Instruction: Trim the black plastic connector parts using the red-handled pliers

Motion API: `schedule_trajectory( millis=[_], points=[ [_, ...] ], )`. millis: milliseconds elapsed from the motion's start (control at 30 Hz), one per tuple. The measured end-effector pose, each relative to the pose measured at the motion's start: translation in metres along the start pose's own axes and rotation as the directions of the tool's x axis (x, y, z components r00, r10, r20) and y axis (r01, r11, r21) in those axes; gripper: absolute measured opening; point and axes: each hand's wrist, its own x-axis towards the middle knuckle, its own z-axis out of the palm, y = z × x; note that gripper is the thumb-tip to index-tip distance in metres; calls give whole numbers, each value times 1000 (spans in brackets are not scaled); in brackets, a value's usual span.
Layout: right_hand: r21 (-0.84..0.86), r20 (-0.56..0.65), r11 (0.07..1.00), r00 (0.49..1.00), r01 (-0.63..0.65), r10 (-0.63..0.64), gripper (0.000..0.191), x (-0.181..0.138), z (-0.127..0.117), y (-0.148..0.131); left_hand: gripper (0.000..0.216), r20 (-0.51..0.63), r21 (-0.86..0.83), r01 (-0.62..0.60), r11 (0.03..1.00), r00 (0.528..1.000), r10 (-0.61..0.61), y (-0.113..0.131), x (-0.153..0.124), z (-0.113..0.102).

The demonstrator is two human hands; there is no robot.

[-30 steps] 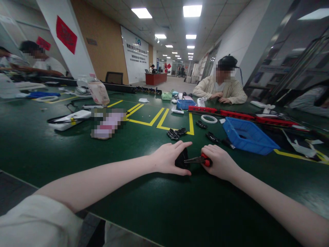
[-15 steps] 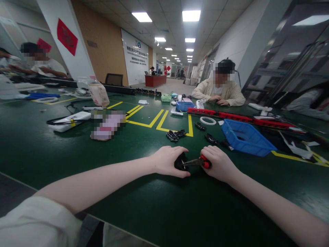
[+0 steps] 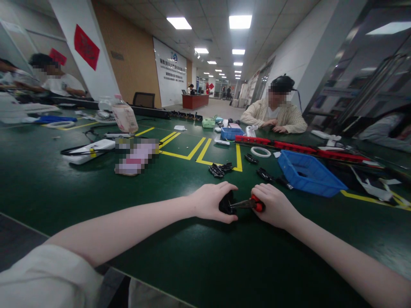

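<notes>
Between the thumb and fingers of my left hand [image 3: 213, 203] is a small black part [image 3: 226, 202], curved and dark; its exact kind does not show. My right hand [image 3: 272, 204] is closed around the red handles of a pair of needle-nose pliers [image 3: 245, 204]. The narrow metal jaws point left and reach the open side of the black part. Whether the jaw tips grip anything is too small to make out. Beyond my hands, several similar-looking black pieces [image 3: 216, 170] lie on the green table [image 3: 154, 252].
A blue bin [image 3: 308, 171] stands to the right, with a white ring [image 3: 260, 152] and a red strip [image 3: 292, 145] behind it. On the left lie a phone [image 3: 138, 158], a white device [image 3: 88, 152] and a bottle [image 3: 124, 115]. A person [image 3: 276, 107] sits across the table.
The whole view has shifted slightly. Both hands keep their holds, and the pliers' jaws stay at the black part with hardly any visible movement.
</notes>
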Motion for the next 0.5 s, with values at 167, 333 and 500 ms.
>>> schedule_trajectory(
  millis=[167,333,500],
  points=[
    [25,13,999,1000,-21,21,11,0,1,0,81,-43,-4,0,1000,999,0,0,-1,1],
    [38,23,999,999,-29,28,13,1,2,0,85,-57,23,-8,1000,998,9,0,-2,1],
    [60,19,998,999,-30,29,13,0,6,2,86,-45,32,-18,999,999,20,-1,-2,1]
  ],
)
